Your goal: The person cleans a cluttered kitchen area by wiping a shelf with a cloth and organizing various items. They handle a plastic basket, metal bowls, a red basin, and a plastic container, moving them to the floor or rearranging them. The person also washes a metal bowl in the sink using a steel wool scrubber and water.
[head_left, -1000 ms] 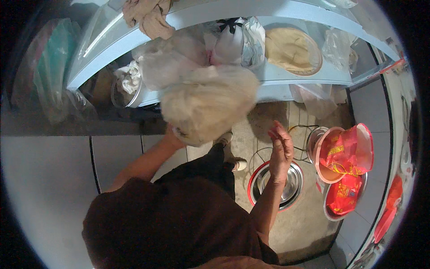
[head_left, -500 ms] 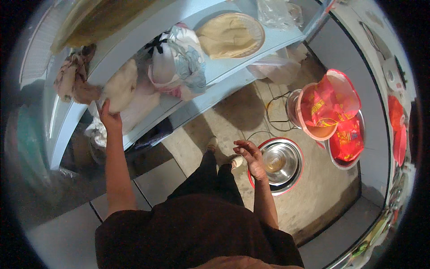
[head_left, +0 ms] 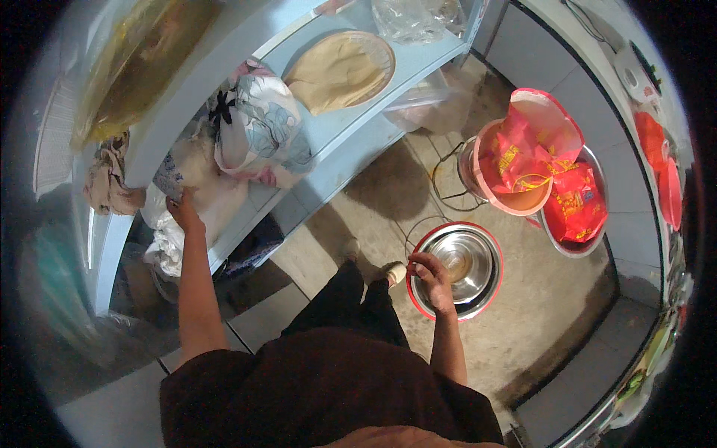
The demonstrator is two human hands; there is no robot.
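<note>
At the shelf on the left, my left hand (head_left: 184, 209) is closed at the lower edge of a blue-grey patterned piece (head_left: 168, 178), thin like cloth or film. Pale bags (head_left: 202, 172) lie beside it, and a white bag with a leaf print and black ties (head_left: 258, 131) sits just beyond. My right hand (head_left: 435, 282) hangs empty with loosely bent fingers. Below it on the floor stand nested steel bowls (head_left: 478, 280) with a red rim, partly covered by the hand.
Farther along the light blue shelf (head_left: 336, 134) are a round basket with a tan cloth (head_left: 347, 71) and clear plastic bags (head_left: 411, 19). A brown cloth (head_left: 112, 179) hangs at the shelf's left end. On the right stand a pink bucket (head_left: 515, 201) and a basin, both with red packets (head_left: 579, 201).
A pale flat piece stood raised at my left hand before; now the patterned piece shows there. The view has shifted, and my right hand's fingers have curled more.
</note>
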